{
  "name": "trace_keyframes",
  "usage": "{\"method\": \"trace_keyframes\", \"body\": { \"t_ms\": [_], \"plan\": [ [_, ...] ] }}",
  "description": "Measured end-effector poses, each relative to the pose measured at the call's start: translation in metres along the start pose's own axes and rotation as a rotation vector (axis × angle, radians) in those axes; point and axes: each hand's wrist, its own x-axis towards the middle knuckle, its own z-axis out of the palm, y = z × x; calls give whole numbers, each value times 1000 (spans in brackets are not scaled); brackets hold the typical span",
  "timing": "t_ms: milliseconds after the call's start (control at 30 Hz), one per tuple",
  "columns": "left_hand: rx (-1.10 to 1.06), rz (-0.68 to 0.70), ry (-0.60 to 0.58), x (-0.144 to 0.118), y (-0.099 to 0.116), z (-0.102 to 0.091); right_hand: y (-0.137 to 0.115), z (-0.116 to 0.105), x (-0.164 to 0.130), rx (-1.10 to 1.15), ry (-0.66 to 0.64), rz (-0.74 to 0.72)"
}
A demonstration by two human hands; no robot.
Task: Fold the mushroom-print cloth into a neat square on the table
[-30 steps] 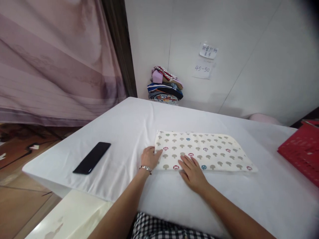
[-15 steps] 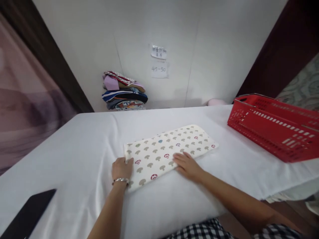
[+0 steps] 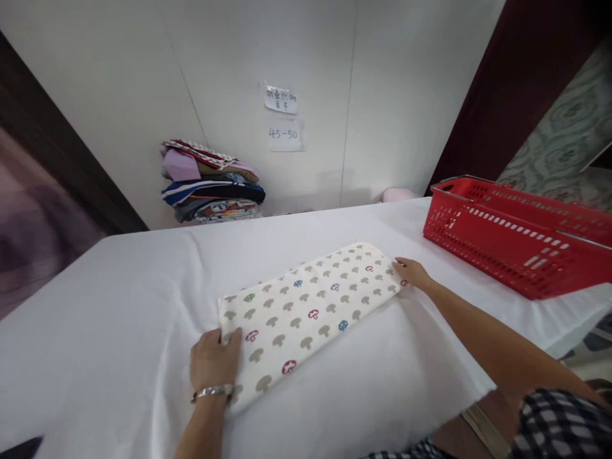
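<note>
- Since half a second ago, the right hand (image 3: 412, 273) has slid from the near long edge of the folded cream cloth printed with small mushrooms (image 3: 308, 312) out to its far right end; the left hand (image 3: 213, 361) stays at the near left end.
- Right hand: lies flat at the cloth's right short edge, fingers loosely extended and touching the edge. Whether any fingertip is tucked under the fabric cannot be told.
- Left hand: rests palm down at the left short edge, fingers open and pressed on the fabric, gripping nothing. A silver bracelet (image 3: 213, 392) sits on that wrist.
- Folded cloth: lies flat as a long rectangle, set diagonally on the white-covered table (image 3: 119, 299), near the front edge, between the two hands.
- Red slotted plastic basket (image 3: 516, 236): stands on the right part of the table, well apart from the cloth.
- Stack of folded coloured garments (image 3: 210, 185): sits against the white wall behind the table, at the left.
- Two paper notes (image 3: 283, 118): are fixed to the wall above the table.
</note>
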Motion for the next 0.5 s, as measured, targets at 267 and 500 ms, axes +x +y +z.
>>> {"method": "trace_keyframes", "body": {
  "t_ms": [267, 500],
  "plan": [
    [-145, -127, -40, 1, -3, 1, -40, 13, 62, -20, -107, 41],
    [-217, -240, -93, 2, 2, -7, -42, 3, 61, 227, -289, 174]
  ]
}}
